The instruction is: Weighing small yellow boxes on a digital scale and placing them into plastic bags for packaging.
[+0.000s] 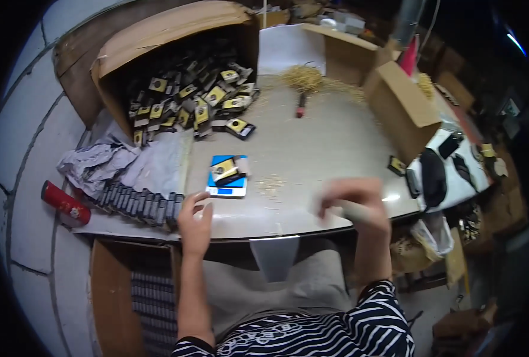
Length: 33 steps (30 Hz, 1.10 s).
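Note:
My left hand point(195, 225) is at the table's front edge, beside the end of a row of small dark boxes point(138, 203). Its fingers curve with a gap to the thumb, and nothing shows between them. Just beyond it stands a small blue and white digital scale point(236, 191), with black and yellow boxes point(224, 171) on top. My right hand point(360, 199) hovers over the table's right part, its fingers bent and smeared by motion; whether it holds anything is unclear. Between the hands lies a scatter of thin straw-coloured sticks point(270, 185).
A large cardboard box point(175, 24) at the back left spills many black and yellow boxes. A heap of sticks point(302, 78) lies far back by a red-tipped tool point(301, 110). Cardboard panels point(404, 110) stand right. A red cylinder point(66, 204) lies left; an open carton point(113, 285) sits below.

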### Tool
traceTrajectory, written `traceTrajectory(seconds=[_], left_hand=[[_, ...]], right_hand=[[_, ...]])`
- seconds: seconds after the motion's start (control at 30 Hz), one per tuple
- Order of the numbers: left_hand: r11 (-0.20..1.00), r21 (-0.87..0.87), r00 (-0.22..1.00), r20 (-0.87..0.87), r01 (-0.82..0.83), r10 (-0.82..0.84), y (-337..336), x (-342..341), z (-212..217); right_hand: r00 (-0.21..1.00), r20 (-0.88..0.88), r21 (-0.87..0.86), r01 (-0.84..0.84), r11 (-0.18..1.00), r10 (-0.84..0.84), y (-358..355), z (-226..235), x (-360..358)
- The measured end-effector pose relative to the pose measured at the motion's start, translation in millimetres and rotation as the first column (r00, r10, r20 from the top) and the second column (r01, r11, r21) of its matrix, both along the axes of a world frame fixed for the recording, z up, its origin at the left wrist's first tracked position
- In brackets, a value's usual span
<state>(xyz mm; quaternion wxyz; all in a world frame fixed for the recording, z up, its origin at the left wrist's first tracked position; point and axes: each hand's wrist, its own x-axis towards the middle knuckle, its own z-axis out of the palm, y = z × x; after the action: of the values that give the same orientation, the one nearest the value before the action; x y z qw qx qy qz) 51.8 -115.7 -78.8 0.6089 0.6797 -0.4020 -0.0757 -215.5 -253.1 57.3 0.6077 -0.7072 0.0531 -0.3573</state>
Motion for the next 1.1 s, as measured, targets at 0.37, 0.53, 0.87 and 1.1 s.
traceTrajectory(seconds=[0.37,0.53,0.87,1.1], left_hand=[[0.911,0.412,0.907,0.388,-0.015,-0.161,-83.8,60.1,1.1],[0.798,0.602,0.882,0.39,-0.026,-0.266,-97.7,63.0,-1.8],[0.941,0.331,0.923,0.38,-0.076,-0.059,-67.6,14.3,11.8],[0.99,0.136,0.986,0.156,0.036,-0.058,-38.9,-57.8,0.9]], right_hand=[[0.787,-0.599,-0.227,0.011,0.974,-0.149,-108.4,-136.6,199.2],[0.774,-0.627,-0.215,-0.058,0.975,-0.092,-113.2,-154.6,216.7],[0.899,-0.375,-0.21,0.154,0.966,-0.225,-72.9,-106.0,173.5],[0.853,-0.446,-0.272,0.158,0.949,-0.27,-44.0,-86.6,120.7]])
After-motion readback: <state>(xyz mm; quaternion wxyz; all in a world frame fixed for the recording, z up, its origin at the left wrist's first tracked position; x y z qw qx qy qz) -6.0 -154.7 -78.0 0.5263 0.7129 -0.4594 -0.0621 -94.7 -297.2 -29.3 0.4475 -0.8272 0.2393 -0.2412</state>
